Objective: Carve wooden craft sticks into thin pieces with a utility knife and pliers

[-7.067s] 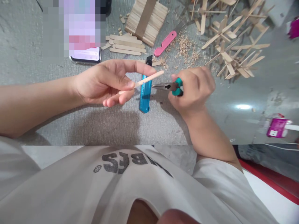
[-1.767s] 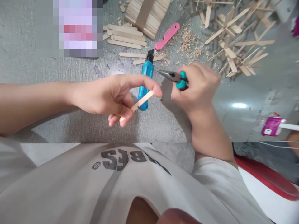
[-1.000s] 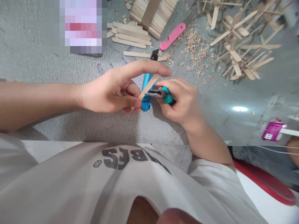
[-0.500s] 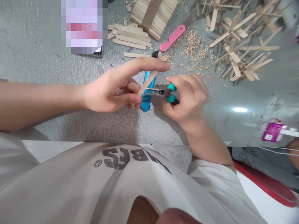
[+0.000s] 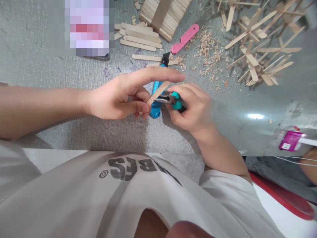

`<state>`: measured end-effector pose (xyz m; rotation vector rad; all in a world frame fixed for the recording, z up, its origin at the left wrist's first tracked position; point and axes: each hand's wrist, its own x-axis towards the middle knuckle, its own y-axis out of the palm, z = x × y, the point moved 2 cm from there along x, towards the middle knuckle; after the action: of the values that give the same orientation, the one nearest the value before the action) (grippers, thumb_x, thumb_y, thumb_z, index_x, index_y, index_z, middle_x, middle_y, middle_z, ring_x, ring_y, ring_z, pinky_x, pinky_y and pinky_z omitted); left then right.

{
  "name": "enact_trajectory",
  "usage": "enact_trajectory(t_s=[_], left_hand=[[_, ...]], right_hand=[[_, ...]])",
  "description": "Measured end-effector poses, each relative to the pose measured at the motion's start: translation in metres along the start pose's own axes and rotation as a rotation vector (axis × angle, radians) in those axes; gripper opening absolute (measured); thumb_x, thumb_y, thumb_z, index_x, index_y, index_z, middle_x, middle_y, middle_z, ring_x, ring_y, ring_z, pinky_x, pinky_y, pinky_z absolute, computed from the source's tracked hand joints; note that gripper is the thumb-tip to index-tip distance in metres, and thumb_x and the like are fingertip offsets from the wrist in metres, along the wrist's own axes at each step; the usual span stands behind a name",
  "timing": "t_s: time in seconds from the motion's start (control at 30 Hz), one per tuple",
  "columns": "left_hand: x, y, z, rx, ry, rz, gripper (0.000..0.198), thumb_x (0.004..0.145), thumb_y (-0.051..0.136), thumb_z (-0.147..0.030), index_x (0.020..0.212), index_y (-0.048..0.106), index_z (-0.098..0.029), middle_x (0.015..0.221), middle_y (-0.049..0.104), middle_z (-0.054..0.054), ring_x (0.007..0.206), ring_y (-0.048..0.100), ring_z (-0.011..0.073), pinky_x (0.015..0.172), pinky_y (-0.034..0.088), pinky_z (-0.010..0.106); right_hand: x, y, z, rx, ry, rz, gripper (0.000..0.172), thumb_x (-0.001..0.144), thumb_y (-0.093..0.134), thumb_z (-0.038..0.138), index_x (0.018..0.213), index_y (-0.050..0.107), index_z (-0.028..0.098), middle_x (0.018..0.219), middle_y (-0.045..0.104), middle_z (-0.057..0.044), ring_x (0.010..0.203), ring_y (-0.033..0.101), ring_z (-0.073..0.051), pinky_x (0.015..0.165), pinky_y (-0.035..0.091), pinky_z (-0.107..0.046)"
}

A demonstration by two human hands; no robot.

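Head view, looking down. A grey textured work surface (image 5: 37, 69) fills the upper half of the field. At its far right lies a heap of glued stick crosses (image 5: 257, 49); at top centre is a banded bundle of sticks (image 5: 163, 15), with a row of loose sticks (image 5: 141, 34) just beside it. The left hand (image 5: 116, 99) and right hand (image 5: 195, 110) meet at centre, above the surface. A blue utility knife (image 5: 155, 109) lies flat beneath them, its black tip pointing away from the person. A pink-handled tool (image 5: 185, 38) rests between the bundle and a scatter of wood shavings (image 5: 205, 46). The right hand is closed around the teal handles of the pliers (image 5: 173, 99), whose nose meets the craft stick (image 5: 158, 93). The stick is tilted and held above the knife, pinched at its lower end between the left thumb and the curled fingers, while the left index finger (image 5: 158, 73) extends straight over it.
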<state>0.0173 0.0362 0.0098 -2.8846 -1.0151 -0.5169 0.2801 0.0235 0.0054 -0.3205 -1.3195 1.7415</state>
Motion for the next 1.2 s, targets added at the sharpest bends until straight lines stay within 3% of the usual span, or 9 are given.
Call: enact_trajectory(t_s=[0.1, 0.23, 0.37, 0.5, 0.67, 0.8, 0.93, 1.2], left_hand=[[0.000, 0.000, 0.000, -0.012, -0.039, 0.004, 0.085, 0.089, 0.058, 0.006, 0.166, 0.048, -0.028, 0.115, 0.082, 0.000, 0.076, 0.077, 0.0093, 0.064, 0.063, 0.018], [0.000, 0.001, -0.001, -0.014, -0.061, -0.024, 0.081, 0.091, 0.056, 0.004, 0.163, 0.051, -0.032, 0.101, 0.078, -0.004, 0.074, 0.076, 0.0095, 0.063, 0.062, 0.018], [0.000, 0.001, -0.001, 0.005, -0.042, -0.019, 0.081, 0.092, 0.057, 0.002, 0.161, 0.053, -0.040, 0.106, 0.075, -0.005, 0.073, 0.075, 0.0081, 0.062, 0.062, 0.017], [-0.001, 0.000, 0.000, 0.037, -0.067, -0.016, 0.079, 0.091, 0.059, 0.001, 0.162, 0.053, -0.035, 0.120, 0.076, 0.000, 0.074, 0.073, 0.0083, 0.065, 0.064, 0.020], [-0.001, 0.000, -0.003, 0.029, -0.074, 0.015, 0.080, 0.091, 0.059, 0.001, 0.162, 0.053, -0.035, 0.139, 0.073, 0.004, 0.076, 0.072, 0.0085, 0.066, 0.063, 0.020], [-0.002, 0.000, -0.003, 0.035, -0.129, 0.035, 0.084, 0.086, 0.064, -0.002, 0.161, 0.053, -0.037, 0.118, 0.077, 0.003, 0.075, 0.074, 0.0119, 0.067, 0.063, 0.021], [-0.001, 0.001, -0.002, -0.058, -0.164, 0.045, 0.081, 0.087, 0.061, 0.000, 0.158, 0.052, -0.038, 0.094, 0.071, -0.002, 0.070, 0.072, 0.0113, 0.065, 0.061, 0.020], [0.001, 0.001, 0.003, -0.131, -0.166, 0.066, 0.075, 0.090, 0.063, -0.005, 0.157, 0.052, -0.038, 0.094, 0.072, -0.002, 0.069, 0.073, 0.0119, 0.063, 0.059, 0.021]], right_hand=[[0.001, 0.000, 0.002, 0.023, -0.005, -0.008, 0.025, 0.096, 0.065, 0.033, 0.120, 0.070, 0.028, 0.107, 0.081, -0.007, 0.096, 0.077, -0.029, 0.085, 0.060, -0.045], [0.002, 0.000, 0.003, 0.023, 0.030, 0.004, 0.020, 0.099, 0.063, 0.037, 0.115, 0.071, 0.028, 0.104, 0.082, -0.007, 0.094, 0.076, -0.028, 0.084, 0.060, -0.045], [0.002, -0.001, 0.003, 0.044, 0.036, 0.012, 0.020, 0.100, 0.064, 0.038, 0.115, 0.072, 0.028, 0.103, 0.081, -0.007, 0.093, 0.076, -0.028, 0.084, 0.060, -0.045], [0.002, -0.002, 0.003, 0.070, 0.021, 0.034, 0.021, 0.097, 0.066, 0.035, 0.116, 0.072, 0.028, 0.105, 0.081, -0.006, 0.094, 0.076, -0.028, 0.085, 0.060, -0.045], [0.003, -0.004, 0.005, 0.090, 0.043, 0.056, 0.010, 0.093, 0.067, 0.032, 0.102, 0.068, 0.028, 0.097, 0.079, -0.005, 0.088, 0.073, -0.026, 0.081, 0.058, -0.044], [0.007, -0.008, 0.009, 0.085, 0.048, 0.090, 0.007, 0.094, 0.068, 0.032, 0.093, 0.062, 0.027, 0.097, 0.078, -0.006, 0.089, 0.072, -0.027, 0.079, 0.056, -0.045], [0.010, -0.012, 0.013, 0.098, 0.078, 0.156, 0.010, 0.096, 0.070, 0.027, 0.092, 0.060, 0.028, 0.098, 0.078, -0.007, 0.094, 0.071, -0.030, 0.084, 0.056, -0.051], [0.007, -0.010, 0.013, 0.104, 0.086, 0.123, 0.005, 0.097, 0.069, 0.031, 0.099, 0.064, 0.031, 0.096, 0.078, -0.005, 0.091, 0.070, -0.029, 0.081, 0.055, -0.051]])
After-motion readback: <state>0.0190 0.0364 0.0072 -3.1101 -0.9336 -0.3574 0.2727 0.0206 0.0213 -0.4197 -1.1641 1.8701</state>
